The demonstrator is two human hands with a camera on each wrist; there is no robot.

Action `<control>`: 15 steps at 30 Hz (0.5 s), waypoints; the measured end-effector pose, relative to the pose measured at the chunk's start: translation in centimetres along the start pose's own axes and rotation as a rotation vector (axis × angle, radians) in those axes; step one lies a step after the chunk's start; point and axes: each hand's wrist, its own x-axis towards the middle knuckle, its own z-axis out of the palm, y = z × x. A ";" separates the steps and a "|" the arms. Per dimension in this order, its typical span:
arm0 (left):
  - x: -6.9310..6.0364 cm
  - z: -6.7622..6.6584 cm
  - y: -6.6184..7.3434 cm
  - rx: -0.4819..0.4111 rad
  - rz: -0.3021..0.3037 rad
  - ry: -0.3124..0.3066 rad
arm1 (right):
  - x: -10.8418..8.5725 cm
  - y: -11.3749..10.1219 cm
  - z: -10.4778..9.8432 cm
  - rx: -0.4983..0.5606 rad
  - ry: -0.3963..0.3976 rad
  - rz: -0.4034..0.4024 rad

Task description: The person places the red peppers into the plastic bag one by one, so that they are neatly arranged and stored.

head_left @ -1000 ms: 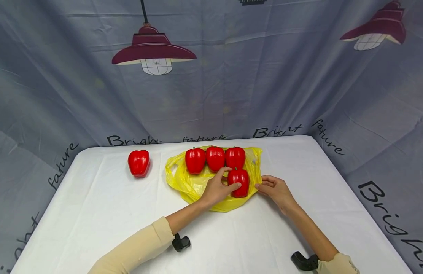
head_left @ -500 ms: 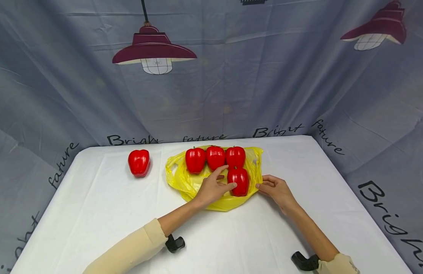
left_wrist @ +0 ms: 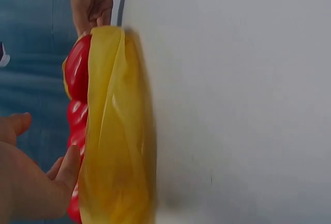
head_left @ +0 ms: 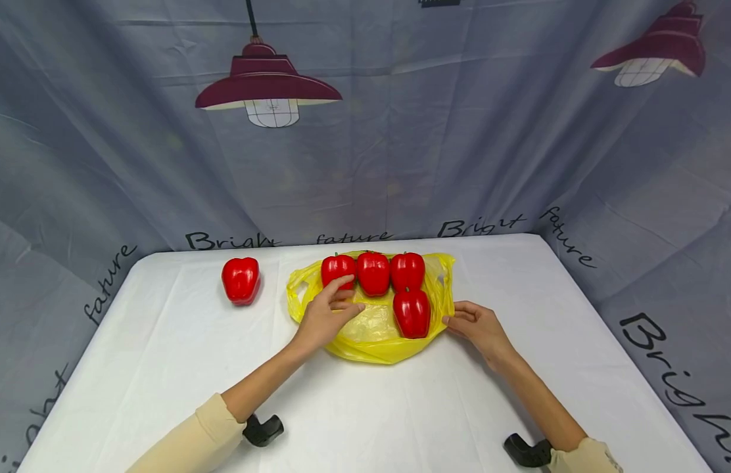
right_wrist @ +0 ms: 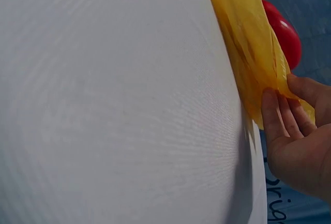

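A yellow plastic bag (head_left: 371, 351) lies spread at the back middle of the table, holding several red bell peppers. Three stand in a row at its far side, among them the middle pepper (head_left: 373, 273); a nearer pepper (head_left: 411, 313) sits at the bag's right. My left hand (head_left: 325, 316) hovers over the bag's left part with thumb and fingers apart, nothing between them. My right hand (head_left: 480, 334) pinches the bag's right edge between thumb and fingers, as the right wrist view also shows. Another red bell pepper (head_left: 240, 280) stands on the table left of the bag.
The table (head_left: 389, 414) wears a white cloth and has rounded far corners. Directly behind it hangs a grey curtain (head_left: 365, 164) printed with lamps and lettering. A black wrist mount (head_left: 263, 430) sticks out under the left forearm; another black mount (head_left: 526, 450) is on the right.
My left hand has let go of the nearer pepper at the bag's right and moved left, away from it. My right hand stays at the bag's right edge.
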 end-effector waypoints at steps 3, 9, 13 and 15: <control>-0.2 -1.6 -0.1 0.015 -0.013 0.049 | 0.0 -0.1 0.0 0.009 -0.001 0.000; -0.4 -4.8 -0.4 0.044 -0.035 0.105 | 0.1 -0.1 0.0 0.018 0.003 0.001; -0.5 -6.8 -0.9 0.066 -0.048 0.144 | 0.1 0.0 0.1 0.017 0.002 0.005; -0.5 -7.7 -1.2 0.076 -0.045 0.167 | 0.0 0.0 0.1 0.015 -0.001 0.006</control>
